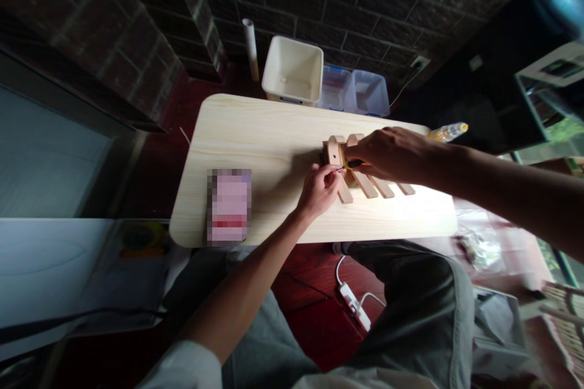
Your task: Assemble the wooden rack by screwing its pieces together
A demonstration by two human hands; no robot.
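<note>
My right hand [392, 152] reaches in from the right, closed around a small screwdriver [353, 164] with a black and yellow handle. Its thin shaft points left toward my left hand [319, 190]. The thumb and fingers of that hand pinch together at the shaft's tip; what they hold there is too small to make out. Under both hands lies a wooden piece [336, 151] with a dark round hole, part of an assembly with several rounded wooden slats [365, 184]. My right hand hides much of the assembly.
A pale wood table [255, 127] bears a blurred pink item [229, 206] at left and a yellow-tipped clear bottle [449, 132] at the right edge. Behind stand a cream bin [292, 67] and clear boxes [353, 91]. Below, a power strip [354, 306] lies on the floor.
</note>
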